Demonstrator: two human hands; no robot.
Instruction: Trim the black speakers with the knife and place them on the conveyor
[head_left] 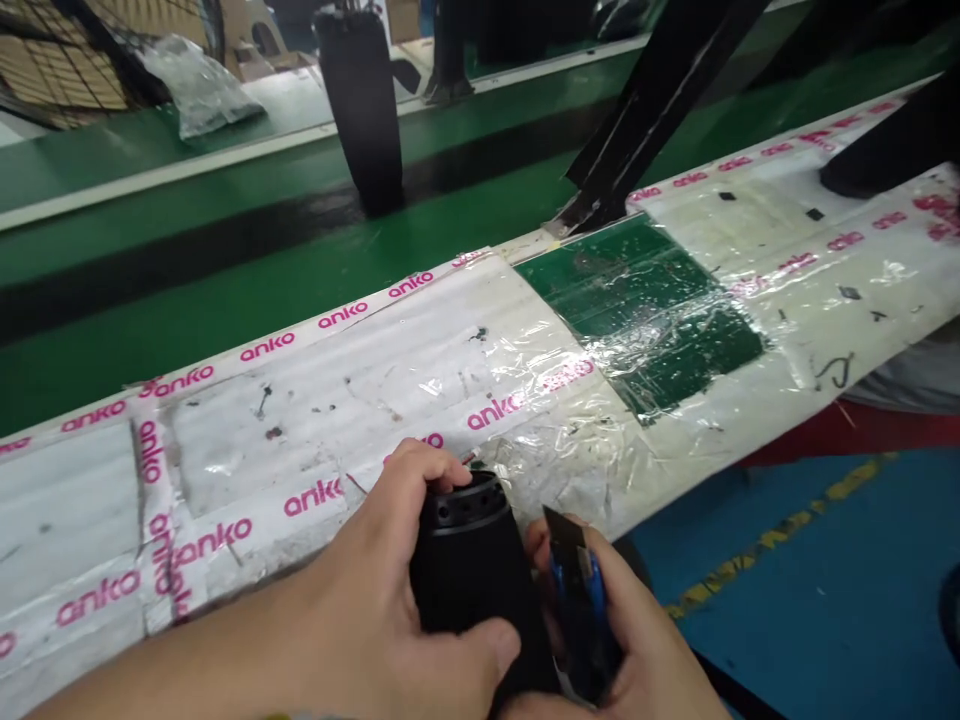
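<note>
My left hand (390,600) is wrapped round a black tapered plastic cylinder (469,560) with small holes around its top rim, held near the bench's front edge. My right hand (622,640) grips a blue-handled utility knife (577,590); its angled blade points up, right beside the cylinder's right side. Both hands are closed on what they hold.
The bench top (315,420) is covered in white sheet, clear film and pink "anko" tape, with a bare green patch (645,320). Beyond runs a green conveyor (225,270) carrying a tall black tapered part (364,110). Black struts (645,110) rise at right. Blue floor (825,580) lies below.
</note>
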